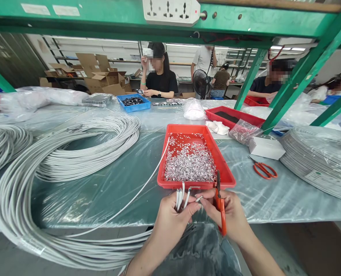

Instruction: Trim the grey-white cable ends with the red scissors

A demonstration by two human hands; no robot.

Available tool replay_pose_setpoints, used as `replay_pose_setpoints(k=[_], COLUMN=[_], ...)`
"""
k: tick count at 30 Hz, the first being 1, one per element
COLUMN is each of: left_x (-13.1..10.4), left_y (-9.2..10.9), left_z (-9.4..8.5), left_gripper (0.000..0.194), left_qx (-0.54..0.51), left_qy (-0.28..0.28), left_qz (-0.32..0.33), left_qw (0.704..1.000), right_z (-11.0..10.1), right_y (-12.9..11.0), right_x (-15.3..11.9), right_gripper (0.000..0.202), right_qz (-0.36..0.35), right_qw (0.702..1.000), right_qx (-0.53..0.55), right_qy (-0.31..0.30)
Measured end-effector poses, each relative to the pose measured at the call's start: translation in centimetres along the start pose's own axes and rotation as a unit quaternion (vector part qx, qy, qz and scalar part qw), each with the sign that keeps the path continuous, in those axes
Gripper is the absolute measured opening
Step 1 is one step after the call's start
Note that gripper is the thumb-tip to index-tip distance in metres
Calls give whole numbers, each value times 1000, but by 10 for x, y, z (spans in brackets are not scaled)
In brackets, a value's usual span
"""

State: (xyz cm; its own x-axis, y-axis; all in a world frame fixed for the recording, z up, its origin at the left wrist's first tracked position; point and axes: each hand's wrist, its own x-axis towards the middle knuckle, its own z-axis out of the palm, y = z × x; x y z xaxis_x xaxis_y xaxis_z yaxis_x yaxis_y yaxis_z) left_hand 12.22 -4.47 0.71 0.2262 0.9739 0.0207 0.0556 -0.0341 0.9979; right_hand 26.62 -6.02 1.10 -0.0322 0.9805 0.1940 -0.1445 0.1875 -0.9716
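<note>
One table (pixel 256 195), film-covered; front edge runs just beyond the hands. One green frame (pixel 101 23) overhead. Cable coils, at least three: big grey-white coil (pixel 12 203) overhanging the front edge at left, another coil (pixel 4 149) far left, one wrapped coil (pixel 311 161) at right. Near red tray (pixel 223 168), one, centre, holding metal bits (pixel 189 165), too many to count; tabletop shows either side of it, room to move toward the loose scissors (pixel 257 164). Left hand (pixel 173 214) curled round about four or five white cable ends (pixel 182 195), just in front of the tray. Right hand (pixel 232 214) half-closed, has orange-handled scissors (pixel 222 218), thumb and finger pinching one small cable tip (pixel 199 198). Scissors total two. Power strip (pixel 170 11), one. White box (pixel 266 148), one. Stickers (pixel 35 9) on frame, two; coil label (pixel 321 178), one; writing too small to read.
</note>
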Motion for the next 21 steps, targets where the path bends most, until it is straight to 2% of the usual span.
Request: replay_pose_setpoints(k=[8,15,21], left_x=[0,-1,-1], left_y=[-2,3,3], left_z=[1,-1,2], left_gripper=[25,25,24], left_qx=[24,-33,-45], left_qy=[24,-14,-15], left_qz=[3,-12,-7], left_qw=[999,999,999], right_z=[4,2,2], right_y=[1,1,-5], right_x=[1,2,3], right_gripper=[8,9,20], right_qz=[-7,5,3], right_qw=[1000,1000,998], right_qx=[-7,-23,-56], right_qy=[12,2,4])
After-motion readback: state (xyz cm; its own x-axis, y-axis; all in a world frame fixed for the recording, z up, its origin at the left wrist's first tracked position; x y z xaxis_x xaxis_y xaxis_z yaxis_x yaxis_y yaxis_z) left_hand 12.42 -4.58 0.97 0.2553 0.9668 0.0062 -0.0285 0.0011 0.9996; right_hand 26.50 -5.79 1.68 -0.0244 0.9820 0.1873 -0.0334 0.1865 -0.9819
